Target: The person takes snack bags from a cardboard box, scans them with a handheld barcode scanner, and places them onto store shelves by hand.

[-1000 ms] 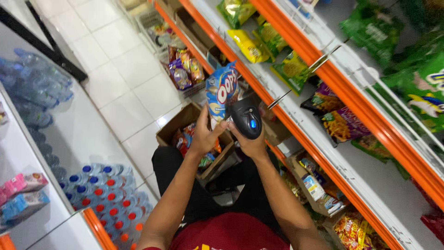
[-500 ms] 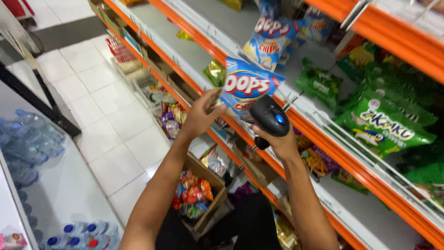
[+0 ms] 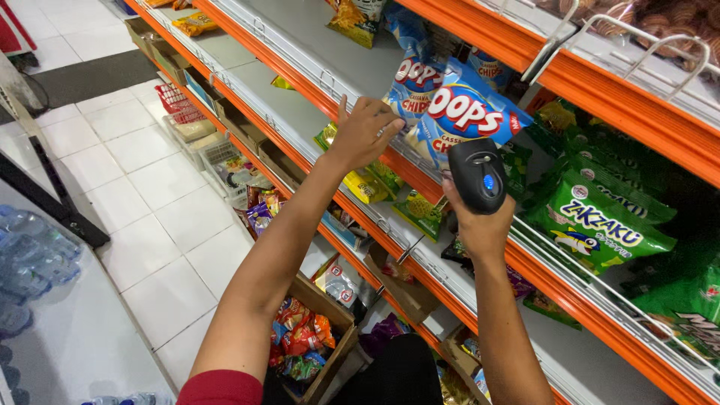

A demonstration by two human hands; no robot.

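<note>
My left hand (image 3: pixel 362 133) is raised to the orange-edged shelf (image 3: pixel 420 184) and grips the lower edge of a blue chip bag (image 3: pixel 463 114), holding it upright on the shelf. A second blue chip bag (image 3: pixel 414 84) stands just behind it. My right hand (image 3: pixel 480 225) is closed around a black handheld barcode scanner (image 3: pixel 478 174) with a blue light, pointed at the held bag from just below. Green snack bags (image 3: pixel 596 217) fill the shelf to the right.
An open cardboard box (image 3: pixel 311 334) of mixed snack packets sits on the tiled floor below my arms. More boxes and a red basket (image 3: pixel 176 105) line the shelf base. Water bottles (image 3: pixel 26 262) lie at the left. Yellow and green packets (image 3: pixel 390 195) rest on a lower shelf.
Both hands have lifted from above the cardboard box up to the shelf. The blue bag now stands among the other bags, with the scanner still close beneath it.
</note>
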